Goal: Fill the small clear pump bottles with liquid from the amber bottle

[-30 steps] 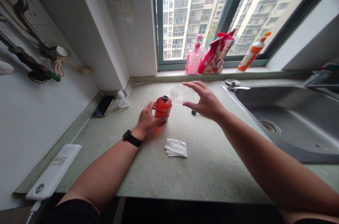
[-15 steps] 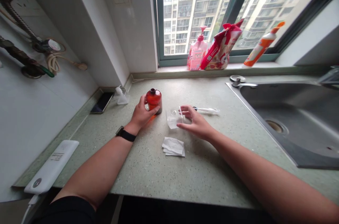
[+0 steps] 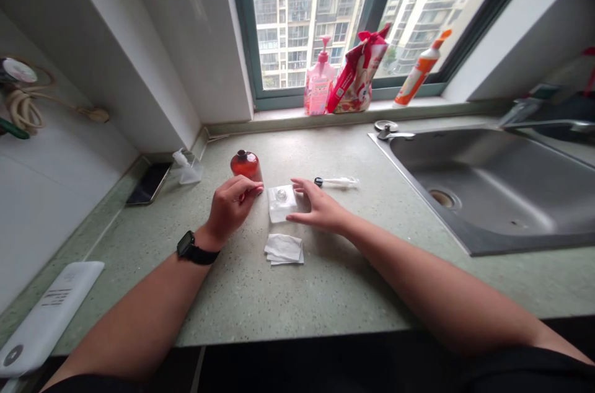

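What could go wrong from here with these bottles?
The red bottle looks uncapped, so a bump from the left hand close in front might spill any contents.
The right hand, open beside the clear bottle, could tip it over.
The pump lying just beyond the right hand might roll if brushed.

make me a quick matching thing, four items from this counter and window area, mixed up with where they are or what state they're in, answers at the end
1. red bottle
2. folded white tissue
3. orange and white bottle
4. slim clear piece with a black end

A. standing on the window sill
B. lying just beyond the right hand
C. by the left hand, neck uncapped
D. flat on the counter, on the near side of the clear container

Pairs: 1-C, 2-D, 3-A, 4-B
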Action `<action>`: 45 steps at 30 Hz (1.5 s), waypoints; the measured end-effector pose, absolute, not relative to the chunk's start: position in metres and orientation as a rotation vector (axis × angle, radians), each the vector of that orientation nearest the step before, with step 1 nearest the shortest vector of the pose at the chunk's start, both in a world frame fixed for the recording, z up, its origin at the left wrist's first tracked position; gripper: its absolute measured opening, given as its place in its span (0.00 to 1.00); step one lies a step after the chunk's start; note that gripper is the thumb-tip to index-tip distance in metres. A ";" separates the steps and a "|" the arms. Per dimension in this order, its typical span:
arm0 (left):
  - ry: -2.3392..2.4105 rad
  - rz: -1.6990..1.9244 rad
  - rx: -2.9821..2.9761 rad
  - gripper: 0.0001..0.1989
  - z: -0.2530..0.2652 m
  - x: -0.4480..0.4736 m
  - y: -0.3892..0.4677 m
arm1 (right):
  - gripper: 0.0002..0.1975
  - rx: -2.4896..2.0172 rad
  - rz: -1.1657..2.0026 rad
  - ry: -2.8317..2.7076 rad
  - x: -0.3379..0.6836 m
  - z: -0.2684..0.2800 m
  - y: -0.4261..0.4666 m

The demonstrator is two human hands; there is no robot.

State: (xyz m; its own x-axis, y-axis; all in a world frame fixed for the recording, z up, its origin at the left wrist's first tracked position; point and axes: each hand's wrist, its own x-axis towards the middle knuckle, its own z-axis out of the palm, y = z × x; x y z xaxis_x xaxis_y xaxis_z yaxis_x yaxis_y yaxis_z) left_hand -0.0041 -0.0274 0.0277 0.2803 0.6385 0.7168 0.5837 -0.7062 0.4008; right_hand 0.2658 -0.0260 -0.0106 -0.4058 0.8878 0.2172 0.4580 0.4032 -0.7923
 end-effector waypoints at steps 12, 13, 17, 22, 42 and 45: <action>1.187 1.181 2.406 0.20 0.028 -0.002 -0.030 | 0.17 -1.363 0.194 -1.985 0.377 0.017 0.025; 1.163 1.140 2.409 0.21 0.026 -0.001 -0.030 | 0.16 -1.392 0.215 -2.043 0.386 0.017 0.026; 1.083 0.934 2.424 0.30 0.019 -0.001 -0.027 | 0.18 -1.490 0.313 -2.212 0.407 0.012 0.025; 1.072 0.802 2.412 0.40 0.011 -0.003 -0.023 | 0.17 -1.526 0.360 -2.299 0.412 0.006 0.028; 1.100 0.770 2.209 0.35 0.004 -0.001 -0.018 | 0.13 -1.079 0.153 -1.881 0.318 0.100 0.028; 1.091 0.749 2.209 0.35 0.004 -0.002 -0.018 | 0.13 -0.981 0.169 -1.911 0.295 0.126 0.031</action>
State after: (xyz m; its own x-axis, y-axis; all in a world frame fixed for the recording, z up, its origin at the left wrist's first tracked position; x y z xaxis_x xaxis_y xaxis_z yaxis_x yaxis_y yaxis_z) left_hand -0.0024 -0.0180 0.0037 0.5127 0.8264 0.2327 0.5141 -0.5126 0.6877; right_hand 0.2947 0.0310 0.1256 -0.2301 0.6918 0.6845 0.5613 0.6689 -0.4873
